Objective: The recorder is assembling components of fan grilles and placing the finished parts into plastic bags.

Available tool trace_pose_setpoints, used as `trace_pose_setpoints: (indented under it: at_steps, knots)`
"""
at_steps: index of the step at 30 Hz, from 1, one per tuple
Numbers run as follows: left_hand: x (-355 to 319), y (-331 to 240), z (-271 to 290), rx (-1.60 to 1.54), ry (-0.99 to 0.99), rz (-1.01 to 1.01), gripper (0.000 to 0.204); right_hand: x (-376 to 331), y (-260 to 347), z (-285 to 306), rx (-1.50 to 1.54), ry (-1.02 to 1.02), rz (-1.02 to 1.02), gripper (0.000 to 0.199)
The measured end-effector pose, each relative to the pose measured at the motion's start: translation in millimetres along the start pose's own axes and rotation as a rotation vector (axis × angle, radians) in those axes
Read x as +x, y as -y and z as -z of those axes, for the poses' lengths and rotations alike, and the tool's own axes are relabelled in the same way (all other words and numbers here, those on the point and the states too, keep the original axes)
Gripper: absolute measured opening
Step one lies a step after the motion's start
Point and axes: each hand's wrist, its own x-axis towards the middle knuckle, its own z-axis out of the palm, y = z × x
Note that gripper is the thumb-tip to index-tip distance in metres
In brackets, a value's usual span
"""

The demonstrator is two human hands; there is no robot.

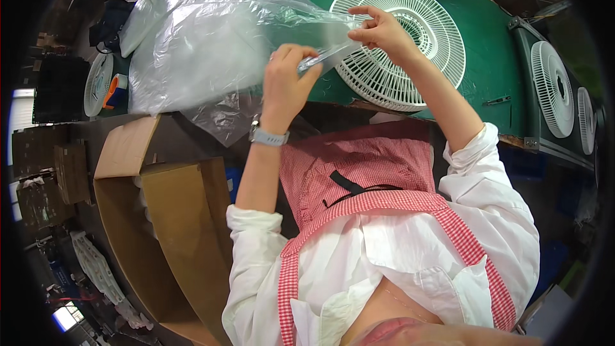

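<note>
both hands, left hand (286,77) and right hand (379,31), pinch one clear plastic bag (211,38) over the green worktop (493,57); five white fan grilles (410,32) in view.

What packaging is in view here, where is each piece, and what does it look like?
Clear plastic bag: crinkled, see-through, over the green table, its edge pinched by the left hand and right hand.
Cardboard box: brown, open, flaps up, lower left beside the person.
Tape roll: small, orange and blue, at the table's left end.

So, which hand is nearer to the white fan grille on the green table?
The right hand is nearer: it is directly over the white fan grille. The left hand is beside its left edge, pinching the clear plastic bag.
</note>
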Motion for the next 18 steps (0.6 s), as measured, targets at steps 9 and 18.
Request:
trace_pose_setpoints:
  at_steps: [9, 18]
  knots:
    - [12.8, -2.2, -42.3, -0.394, -0.062, 0.235, 0.023, -26.8, 9.2, -44.0, 0.195, -0.091, 0.212, 0.038]
    - [0.9, -3.7, -20.6, -1.15, -0.129, 0.554, 0.005, -30.8, 2.4, -47.5, 0.326, -0.08, 0.205, 0.037]
